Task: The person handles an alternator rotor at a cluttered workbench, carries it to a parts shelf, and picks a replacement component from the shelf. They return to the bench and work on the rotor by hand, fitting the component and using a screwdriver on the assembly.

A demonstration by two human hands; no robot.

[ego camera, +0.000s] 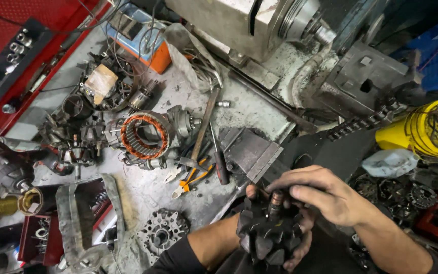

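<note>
A bare strip of bench [148,190] lies open between the orange-handled pliers [191,177] and the finned end plate [162,232]. Leftward, the copper-wound stator [144,136] and a grey tray [84,218] crowd the way. Ahead, a screwdriver [218,155] and metal block [252,152] bar passage; the yellow container [427,129] walls the right.

A greasy repair workshop is showing here: a grimy metal table [252,109] is carrying a copper-wound stator [144,136], pliers [191,177] and a screwdriver [219,160], with a red socket tray [11,48] lying alongside.
</note>
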